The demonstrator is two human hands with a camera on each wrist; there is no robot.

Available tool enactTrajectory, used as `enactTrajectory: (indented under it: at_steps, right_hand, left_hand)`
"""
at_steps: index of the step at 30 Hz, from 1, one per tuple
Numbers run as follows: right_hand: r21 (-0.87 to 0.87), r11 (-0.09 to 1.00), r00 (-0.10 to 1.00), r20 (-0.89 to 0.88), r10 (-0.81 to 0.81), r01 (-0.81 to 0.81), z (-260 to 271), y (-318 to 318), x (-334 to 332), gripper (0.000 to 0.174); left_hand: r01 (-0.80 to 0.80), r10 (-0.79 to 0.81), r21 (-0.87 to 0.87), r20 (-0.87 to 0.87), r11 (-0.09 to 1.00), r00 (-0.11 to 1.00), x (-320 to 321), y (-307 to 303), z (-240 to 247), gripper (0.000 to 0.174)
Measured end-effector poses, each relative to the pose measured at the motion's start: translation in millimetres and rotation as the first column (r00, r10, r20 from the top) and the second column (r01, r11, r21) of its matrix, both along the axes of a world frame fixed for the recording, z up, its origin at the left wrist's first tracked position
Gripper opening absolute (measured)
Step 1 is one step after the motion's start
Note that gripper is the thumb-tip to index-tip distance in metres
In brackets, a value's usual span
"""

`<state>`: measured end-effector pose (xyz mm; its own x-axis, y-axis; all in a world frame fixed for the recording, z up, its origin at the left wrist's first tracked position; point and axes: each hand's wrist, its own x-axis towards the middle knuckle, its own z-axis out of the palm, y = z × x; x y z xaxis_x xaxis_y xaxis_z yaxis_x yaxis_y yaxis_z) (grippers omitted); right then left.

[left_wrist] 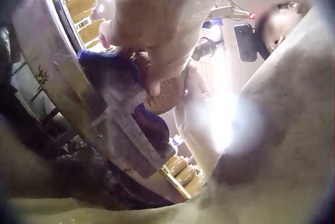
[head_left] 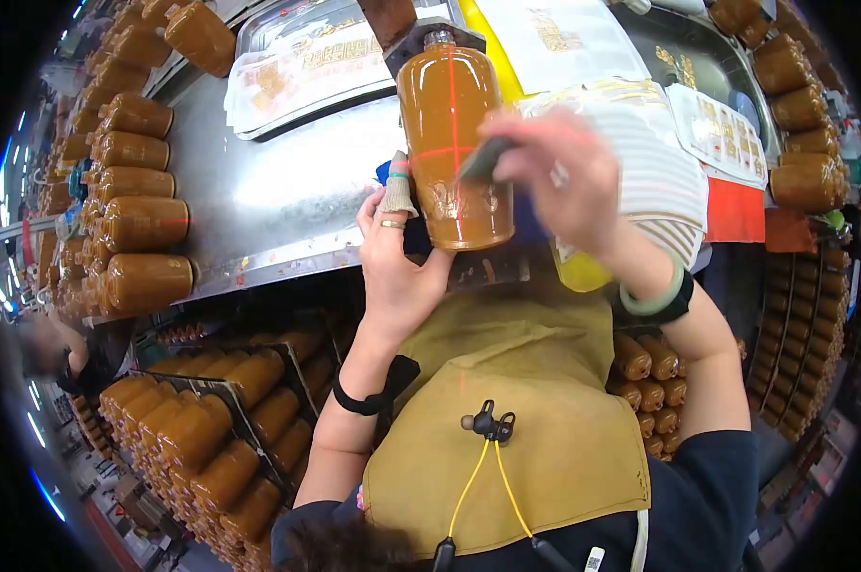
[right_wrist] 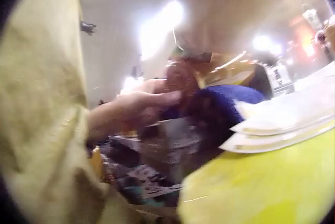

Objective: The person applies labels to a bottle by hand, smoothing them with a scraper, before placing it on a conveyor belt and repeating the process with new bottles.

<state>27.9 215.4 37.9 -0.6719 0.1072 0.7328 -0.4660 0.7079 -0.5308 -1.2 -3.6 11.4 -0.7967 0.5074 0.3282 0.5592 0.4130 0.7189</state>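
Two hands: left hand grips amber bottle, right hand pinches grey tool; label sheets' gold writing illegible.

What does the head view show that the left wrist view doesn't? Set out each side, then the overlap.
Head only: the red laser cross on the held bottle, the left hand with its grip on the bottle's base, and the right hand pressing a grey tool to it. Left wrist only: strong glare and a dark mounted device. Both: the metal table, blue cloth and stored brown bottles.
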Motion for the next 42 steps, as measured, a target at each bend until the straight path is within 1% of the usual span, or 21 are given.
enactTrajectory:
  at_steps: [1, 2, 6, 8, 10, 12, 14, 16, 18, 22, 24, 26, 28, 30, 32, 34, 36, 38, 40, 41, 42]
  right_hand:
    - [0.106, 0.988, 0.993, 0.026, -0.116, 0.113, 10.1, 17.4, -4.3, 0.025]
    - [0.224, 0.943, 0.966, -0.136, -0.219, 0.246, 13.0, 27.0, -11.9, 0.025]
    - [0.397, 0.895, 0.957, -0.115, 0.267, -0.202, 5.1, -8.6, 30.8, 0.029]
    - [0.229, 0.940, 0.967, 0.053, 0.248, -0.253, 29.3, -14.1, 26.2, 0.029]
    - [0.039, 0.999, 0.999, 0.044, -0.010, 0.008, 18.6, 0.2, 5.3, 0.024]
    - [0.189, 0.976, 0.994, -0.009, -0.112, 0.112, 24.2, 15.5, 0.0, 0.019]
    - [0.306, 0.952, 0.998, -0.056, 0.002, 0.016, 31.3, 6.9, 13.1, 0.016]
    - [0.192, 0.968, 0.986, 0.074, 0.148, -0.159, 32.6, -14.8, 26.8, 0.017]
    - [0.135, 0.988, 0.990, 0.128, 0.051, -0.068, 29.5, -9.4, 14.6, 0.020]
    - [0.281, 0.953, 0.992, 0.020, -0.123, 0.112, 33.5, 2.8, 10.6, 0.024]
    - [0.429, 0.902, 0.996, -0.087, -0.008, 0.045, 23.4, -3.6, 22.7, 0.022]
    - [0.411, 0.884, 0.965, -0.036, 0.260, -0.222, 21.0, -14.6, 38.3, 0.025]
    - [0.293, 0.936, 0.981, 0.047, 0.188, -0.194, 28.2, -20.1, 34.7, 0.024]
    - [0.219, 0.974, 0.997, 0.038, -0.068, 0.058, 30.6, -8.8, 11.8, 0.019]
    - [0.284, 0.945, 0.985, -0.100, -0.142, 0.165, 19.7, 5.8, 6.7, 0.018]
    - [0.412, 0.911, 0.998, -0.063, 0.013, 0.015, 18.9, -3.2, 20.9, 0.022]
    - [0.342, 0.919, 0.981, 0.058, 0.187, -0.195, 33.6, -19.8, 38.4, 0.024]
    - [0.291, 0.949, 0.987, 0.136, 0.086, -0.123, 44.3, -15.5, 18.8, 0.024]
    - [0.294, 0.954, 0.998, 0.000, -0.060, 0.057, 36.1, 3.8, -9.4, 0.026]
    - [0.350, 0.926, 0.990, -0.059, -0.131, 0.143, 40.8, 14.5, -20.4, 0.024]
    - [0.398, 0.889, 0.973, -0.121, -0.196, 0.228, 44.7, 22.3, -25.5, 0.022]
  left_hand:
    - [-0.006, 0.006, 0.000, -0.003, 1.000, 1.000, 1.0, 1.7, 1.3, 0.082]
    - [-0.028, 0.026, 0.030, 0.072, 0.999, 0.997, 2.0, 3.5, 2.9, 0.084]
    - [-0.103, 0.096, 0.047, 0.130, 0.994, 0.987, 2.8, 5.9, 2.9, 0.090]
    - [-0.082, 0.071, 0.134, 0.088, 0.988, 0.994, 4.3, 6.1, 10.2, 0.091]
    - [-0.049, 0.053, 0.029, -0.157, 0.998, 0.986, 7.8, 4.8, 26.3, 0.091]
    - [-0.016, 0.028, 0.073, -0.164, 0.997, 0.986, 10.3, 6.7, 23.6, 0.094]
    - [-0.115, 0.117, 0.177, -0.002, 0.977, 0.993, 11.9, 15.0, 17.0, 0.098]
    - [-0.134, 0.076, 0.195, 0.279, 0.971, 0.957, 10.5, 10.5, -5.2, 0.098]
    - [-0.111, 0.094, 0.110, 0.148, 0.988, 0.984, 9.0, 6.9, -8.0, 0.091]
    - [-0.086, 0.087, 0.104, -0.005, 0.991, 0.996, 10.5, 6.8, 5.7, 0.086]
    - [-0.094, 0.096, 0.149, -0.005, 0.984, 0.995, 13.8, 7.5, 11.4, 0.082]
    - [-0.124, 0.116, 0.198, 0.050, 0.972, 0.992, 10.9, 10.6, 3.6, 0.081]
    - [-0.106, 0.094, 0.111, 0.107, 0.988, 0.990, 5.3, 11.6, -6.2, 0.082]
    - [-0.141, 0.130, 0.166, 0.077, 0.976, 0.989, 14.3, 10.6, 0.9, 0.079]
    - [-0.081, 0.088, 0.051, -0.149, 0.995, 0.985, 12.4, 5.4, 14.0, 0.077]
    - [-0.072, 0.079, 0.049, -0.163, 0.996, 0.983, 12.9, 6.4, 21.9, 0.074]
    - [-0.071, 0.081, 0.104, -0.092, 0.992, 0.992, 14.6, 8.4, 23.0, 0.074]
    - [-0.077, 0.088, 0.142, -0.074, 0.987, 0.993, 15.1, 12.8, 22.4, 0.079]
    - [-0.090, 0.101, 0.215, -0.042, 0.972, 0.994, 14.7, 16.2, 23.5, 0.087]
    - [-0.084, 0.091, 0.054, -0.132, 0.995, 0.987, 14.1, 12.8, 28.5, 0.091]
    - [-0.085, 0.091, 0.053, -0.134, 0.995, 0.987, 13.3, 9.8, 24.9, 0.091]
